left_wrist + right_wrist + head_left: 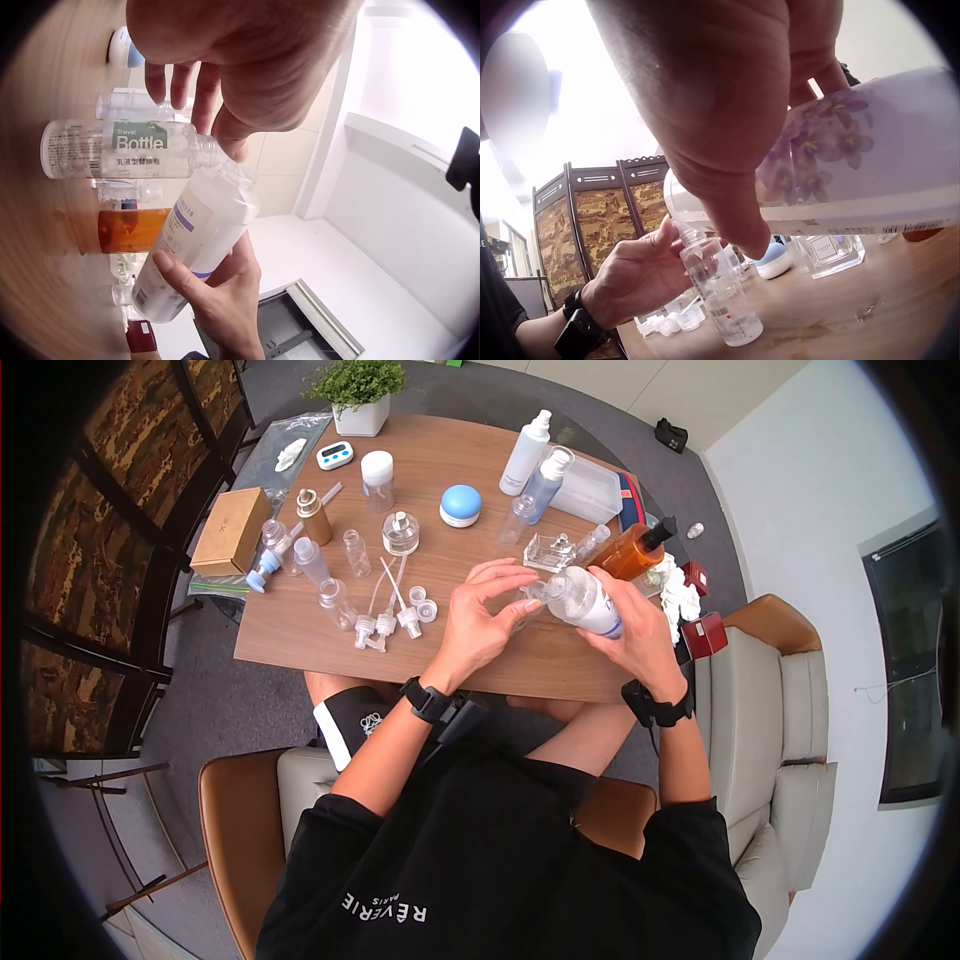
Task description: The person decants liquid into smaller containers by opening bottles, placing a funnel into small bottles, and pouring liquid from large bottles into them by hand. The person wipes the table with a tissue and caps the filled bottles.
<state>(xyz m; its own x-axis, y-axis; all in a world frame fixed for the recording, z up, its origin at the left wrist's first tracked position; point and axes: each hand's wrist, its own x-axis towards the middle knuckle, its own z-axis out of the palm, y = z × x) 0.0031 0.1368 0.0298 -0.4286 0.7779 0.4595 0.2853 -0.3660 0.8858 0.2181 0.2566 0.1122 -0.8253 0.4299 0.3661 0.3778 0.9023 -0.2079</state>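
Observation:
My left hand (478, 618) pinches the neck of a clear travel bottle (79, 154) between thumb and finger. That bottle stands upright on the table, labelled "Travel Bottle", and clear liquid shows near its base in the right wrist view. In my right hand (640, 632) is a larger whitish bottle (590, 605) with a blue-striped label and purple flowers. I grip it round its body, steeply tilted, its uncapped mouth right at the travel bottle's neck. Small wet spots (866, 309) lie on the tabletop nearby.
On the wooden table (450, 450), loose pump heads (385, 625) and several clear bottles lie to the left. An amber pump bottle (628, 552) and a square glass bottle (548, 552) stand close to the right hand. Behind are a blue-lidded jar (460, 506) and a white bottle (524, 455).

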